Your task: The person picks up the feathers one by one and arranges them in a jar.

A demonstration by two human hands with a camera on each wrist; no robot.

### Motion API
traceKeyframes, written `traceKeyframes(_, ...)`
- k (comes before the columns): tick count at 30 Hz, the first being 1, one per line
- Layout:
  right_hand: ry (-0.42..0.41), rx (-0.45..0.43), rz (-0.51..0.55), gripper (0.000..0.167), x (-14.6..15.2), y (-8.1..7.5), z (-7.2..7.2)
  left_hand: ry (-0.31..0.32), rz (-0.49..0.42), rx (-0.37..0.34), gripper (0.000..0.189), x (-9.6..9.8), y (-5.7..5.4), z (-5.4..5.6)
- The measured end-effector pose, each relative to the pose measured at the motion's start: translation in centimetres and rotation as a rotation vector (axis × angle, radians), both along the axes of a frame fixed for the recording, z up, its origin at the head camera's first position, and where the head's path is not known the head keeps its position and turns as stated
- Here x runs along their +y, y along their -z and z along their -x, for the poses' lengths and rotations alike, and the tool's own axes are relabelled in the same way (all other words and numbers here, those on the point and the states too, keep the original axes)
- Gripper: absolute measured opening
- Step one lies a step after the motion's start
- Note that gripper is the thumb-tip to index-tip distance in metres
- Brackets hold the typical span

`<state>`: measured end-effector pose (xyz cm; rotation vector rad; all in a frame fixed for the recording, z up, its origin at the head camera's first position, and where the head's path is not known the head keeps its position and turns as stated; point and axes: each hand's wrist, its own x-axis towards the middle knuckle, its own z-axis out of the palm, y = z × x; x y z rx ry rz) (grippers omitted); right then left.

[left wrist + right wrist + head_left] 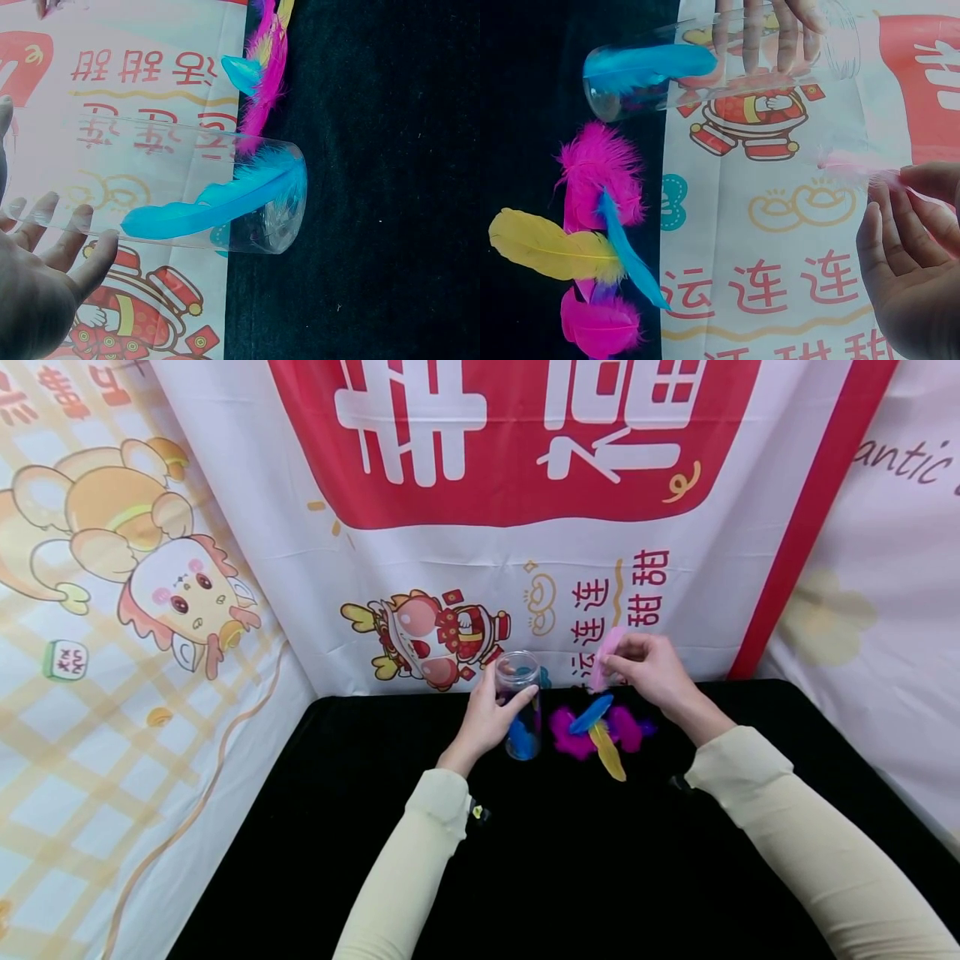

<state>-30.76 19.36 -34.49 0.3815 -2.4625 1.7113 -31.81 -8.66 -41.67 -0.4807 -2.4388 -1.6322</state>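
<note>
A clear cylindrical jar (531, 714) stands upright on the black table, its mouth uppermost. My left hand (487, 714) grips it round the upper side. Inside, near the bottom, lies a blue feather (217, 202). My right hand (656, 677) pinches a pale pink feather (606, 658) between thumb and fingers, up and to the right of the jar's mouth. Below that hand is a loose pile: magenta feathers (604, 176), a yellow feather (547, 244), another blue feather (592, 714) and a purple bit (647, 727).
The black cloth-covered table (570, 868) stretches toward me. Its back edge meets a white and red printed cloth (450, 552) hanging behind the jar. Patterned cloths hang at the left (150, 735) and right (885, 677).
</note>
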Motion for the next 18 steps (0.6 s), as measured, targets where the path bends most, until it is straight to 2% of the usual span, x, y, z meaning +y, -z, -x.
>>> traceKeyframes(7, 0.018, 0.008, 0.035, 0.018, -0.18, -0.11, -0.02, -0.002, 0.006, 0.01, 0.073, -0.03, -0.02, 0.02)
traceKeyframes(18, -0.008, 0.011, 0.004, 0.023, -0.02, -0.1, -0.02, -0.014, 0.011, 0.004, 0.077, 0.04, -0.02, -0.15)
